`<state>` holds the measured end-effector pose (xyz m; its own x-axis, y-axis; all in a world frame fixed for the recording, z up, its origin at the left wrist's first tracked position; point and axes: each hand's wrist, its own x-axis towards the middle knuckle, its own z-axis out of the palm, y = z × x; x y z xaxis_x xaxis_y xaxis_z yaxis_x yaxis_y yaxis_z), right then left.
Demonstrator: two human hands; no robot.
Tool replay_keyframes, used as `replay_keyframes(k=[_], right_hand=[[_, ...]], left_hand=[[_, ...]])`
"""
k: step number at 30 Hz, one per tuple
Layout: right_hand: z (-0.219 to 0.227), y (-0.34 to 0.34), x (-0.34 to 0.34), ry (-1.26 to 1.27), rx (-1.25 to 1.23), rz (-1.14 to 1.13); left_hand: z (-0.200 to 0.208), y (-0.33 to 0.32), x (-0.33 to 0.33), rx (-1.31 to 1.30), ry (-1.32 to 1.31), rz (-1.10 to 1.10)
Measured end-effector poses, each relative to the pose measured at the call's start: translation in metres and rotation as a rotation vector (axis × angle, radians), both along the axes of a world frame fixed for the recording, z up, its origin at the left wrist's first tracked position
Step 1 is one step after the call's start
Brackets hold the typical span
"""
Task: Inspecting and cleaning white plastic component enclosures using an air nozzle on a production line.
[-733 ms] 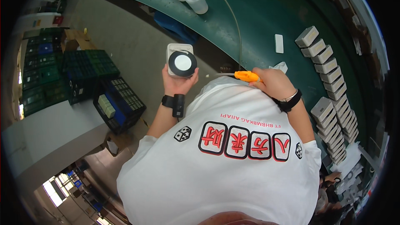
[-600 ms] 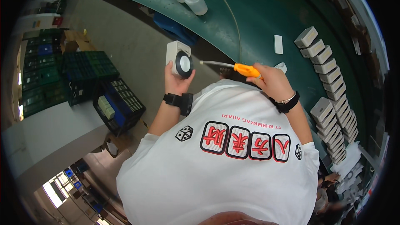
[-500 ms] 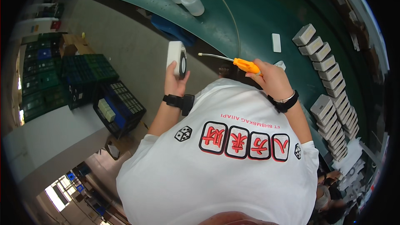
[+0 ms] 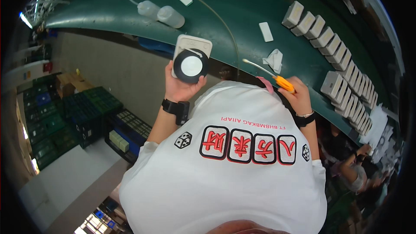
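My left hand (image 4: pixel 178 89) is closed round the lower edge of a white, round-cornered device (image 4: pixel 191 66), fingers behind and thumb at the near side. Its face with a black ring and a white disc is turned up toward me. My right hand (image 4: pixel 301 97) grips an orange air blow gun (image 4: pixel 284 83) by its body. The gun's thin bent tube points up and left, its pale tip a gap away from the device. Just beyond the tube lies a crumpled white cloth (image 4: pixel 274 60) on the green table (image 4: pixel 225 0).
Two translucent squeeze bottles (image 4: pixel 170 16) stand near the table's left edge. Small white blocks (image 4: pixel 266 32) lie farther in. Rows of white devices (image 4: pixel 333 43) line the right side. Stacked crates (image 4: pixel 93 104) stand at left; another person's arm (image 4: pixel 350 169) shows at right.
The device has turned from edge-on to showing its round face. My right hand and the blow gun have moved right and down, away from it. The whole view has shifted too.
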<state>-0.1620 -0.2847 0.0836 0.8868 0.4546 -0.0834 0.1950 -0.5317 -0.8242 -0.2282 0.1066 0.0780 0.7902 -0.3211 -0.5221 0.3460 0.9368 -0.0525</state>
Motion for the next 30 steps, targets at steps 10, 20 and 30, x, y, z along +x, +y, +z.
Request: replay_keyframes(k=[10,20,30], right_hand=[[-0.146,-0.079,-0.095,0.177,0.434,-0.881],[-0.255,-0.112,-0.098,0.118,0.316,-1.281],[-0.103,-0.070,-0.087,0.609,0.076,-0.532]], left_hand=[[0.006,-0.029,0.064,-0.436,0.092,-0.277],[0.001,-0.062,0.097,-0.602,0.089,-0.482],[-0.006,-0.118,0.137,-0.256,0.083,-0.785]])
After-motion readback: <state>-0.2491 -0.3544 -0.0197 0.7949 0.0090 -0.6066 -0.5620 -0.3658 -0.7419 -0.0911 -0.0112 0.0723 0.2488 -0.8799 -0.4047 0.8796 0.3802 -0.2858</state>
